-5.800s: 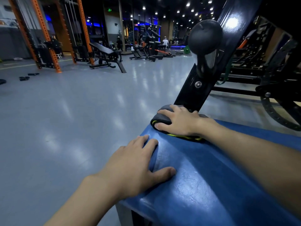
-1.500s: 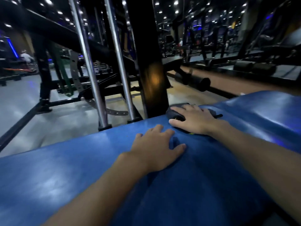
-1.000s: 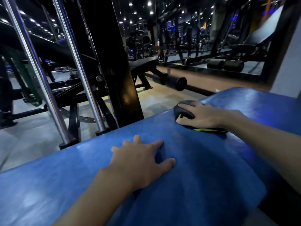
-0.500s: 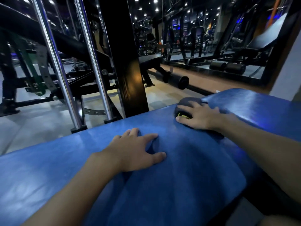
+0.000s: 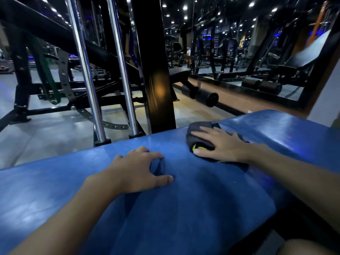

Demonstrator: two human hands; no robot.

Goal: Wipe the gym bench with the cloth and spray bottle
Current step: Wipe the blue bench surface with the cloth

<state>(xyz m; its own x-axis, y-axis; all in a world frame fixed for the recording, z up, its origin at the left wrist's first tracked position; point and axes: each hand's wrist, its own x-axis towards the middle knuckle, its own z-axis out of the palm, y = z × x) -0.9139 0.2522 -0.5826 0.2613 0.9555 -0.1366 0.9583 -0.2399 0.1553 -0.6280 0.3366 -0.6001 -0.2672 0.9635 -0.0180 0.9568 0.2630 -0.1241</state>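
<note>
Bench (image 5: pixel 202 208): R hand (image 5: pixel 222 146) presses cloth (image 5: pixel 197 139), L hand (image 5: pixel 136 170) rests.

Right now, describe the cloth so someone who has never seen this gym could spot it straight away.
Find the long blue bench across the foreground. Near its far edge, right of the thick black post, the right hand lies flat on a bunched dark grey cloth. A bright yellow patch at its near end marks it; the left hand rests on bare bench.

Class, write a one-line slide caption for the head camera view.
Right hand presses a dark cloth on the blue bench pad; left hand rests on the pad nearby.
</note>
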